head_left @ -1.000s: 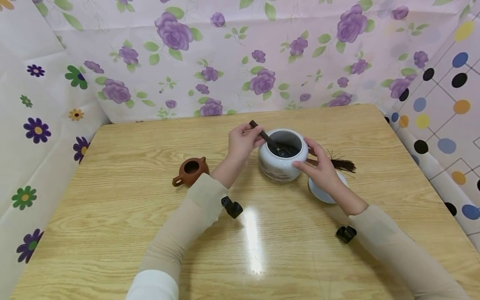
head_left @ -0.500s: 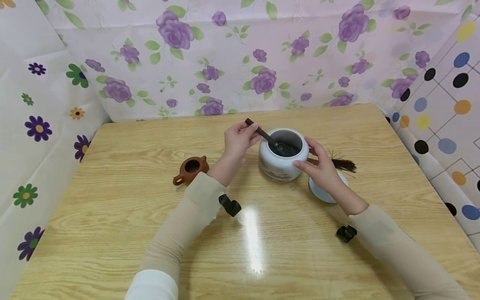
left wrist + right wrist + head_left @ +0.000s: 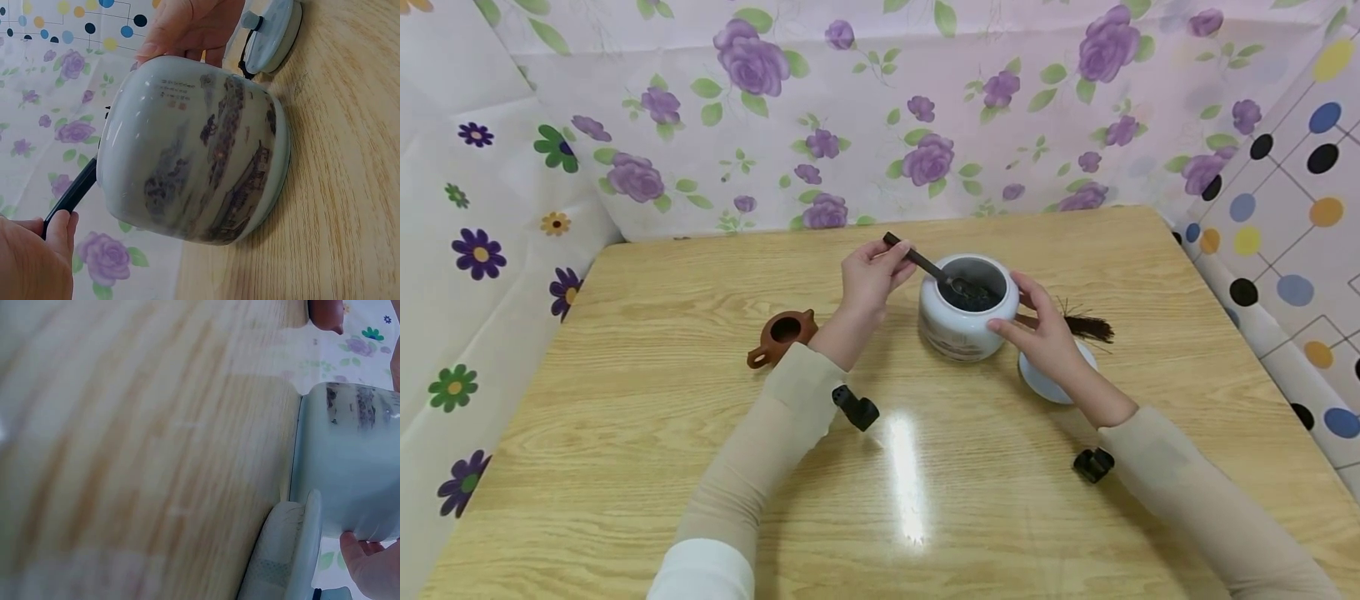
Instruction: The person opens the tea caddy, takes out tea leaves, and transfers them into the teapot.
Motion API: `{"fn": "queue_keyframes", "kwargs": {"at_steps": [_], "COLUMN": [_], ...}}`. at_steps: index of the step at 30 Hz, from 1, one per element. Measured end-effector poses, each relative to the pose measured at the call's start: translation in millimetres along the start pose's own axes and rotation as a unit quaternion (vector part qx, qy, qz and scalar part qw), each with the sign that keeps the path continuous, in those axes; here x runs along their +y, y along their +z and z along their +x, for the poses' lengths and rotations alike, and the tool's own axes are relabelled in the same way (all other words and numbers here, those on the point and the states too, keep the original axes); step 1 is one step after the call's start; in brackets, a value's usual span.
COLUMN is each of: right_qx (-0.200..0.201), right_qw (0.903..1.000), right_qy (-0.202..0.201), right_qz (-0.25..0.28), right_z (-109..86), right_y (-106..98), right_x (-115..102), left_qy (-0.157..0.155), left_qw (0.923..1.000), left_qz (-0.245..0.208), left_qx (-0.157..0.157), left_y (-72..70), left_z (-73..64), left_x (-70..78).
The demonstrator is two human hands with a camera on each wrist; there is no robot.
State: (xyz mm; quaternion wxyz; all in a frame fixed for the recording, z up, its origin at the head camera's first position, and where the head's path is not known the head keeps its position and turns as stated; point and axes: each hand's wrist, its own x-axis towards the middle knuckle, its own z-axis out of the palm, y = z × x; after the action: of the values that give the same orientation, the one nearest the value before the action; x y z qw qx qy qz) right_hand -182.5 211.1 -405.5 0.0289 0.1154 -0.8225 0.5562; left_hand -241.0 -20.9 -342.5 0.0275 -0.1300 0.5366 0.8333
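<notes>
My left hand (image 3: 863, 282) pinches the dark handle of a spoon (image 3: 922, 263) near its upper end. The spoon's bowl is inside a white porcelain jar (image 3: 958, 335), over dark loose contents (image 3: 981, 298), likely tea leaves by their look. In the left wrist view the jar's side shows a painted landscape and small writing. My right hand (image 3: 1047, 335) steadies the jar at its right side, thumb toward the front and fingers behind. The jar stands upright on the table. Its pale lid (image 3: 272, 37), with a small knob, rests beside it, partly under my right wrist.
A small brown clay teapot (image 3: 771, 343), uncovered, stands left of the jar, close by my left forearm. Behind my right hand lies a brush with dark bristles (image 3: 1090, 327). Patterned cloth (image 3: 925, 100) hangs behind the wooden table (image 3: 625, 433) and along its sides.
My left hand has drawn back a little to the left and away, tilting the spoon flatter and bringing its bowl up toward the jar's left rim. My right hand keeps its hold.
</notes>
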Motion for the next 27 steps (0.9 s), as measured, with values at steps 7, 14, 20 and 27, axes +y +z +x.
{"fn": "queue_keyframes", "kwargs": {"at_steps": [7,14,20,27], "right_qx": [0.001,-0.001,-0.004,0.0], "right_qw": [1.0,1.0,1.0,1.0], "right_qy": [-0.005,-0.005,-0.007,-0.004], "right_qz": [-0.001,-0.002,0.001,-0.008], "right_z": [0.6,-0.3,-0.5,-0.9], "right_y": [0,1,2,1], "right_x": [-1,-1,-1,-2], "left_qy": [0.002,0.002,0.004,0.008], "left_qw": [0.9999,0.9996,0.9994,0.9992], "left_qz": [-0.011,-0.028,-0.036,-0.039], "left_qx": [-0.001,-0.002,-0.001,0.001], "left_y": [-3.2,-10.4,-17.6,-24.4], "left_z": [-0.7,-0.9,-3.4,-4.8], "left_x": [3.9,6.1,12.4,23.3]}}
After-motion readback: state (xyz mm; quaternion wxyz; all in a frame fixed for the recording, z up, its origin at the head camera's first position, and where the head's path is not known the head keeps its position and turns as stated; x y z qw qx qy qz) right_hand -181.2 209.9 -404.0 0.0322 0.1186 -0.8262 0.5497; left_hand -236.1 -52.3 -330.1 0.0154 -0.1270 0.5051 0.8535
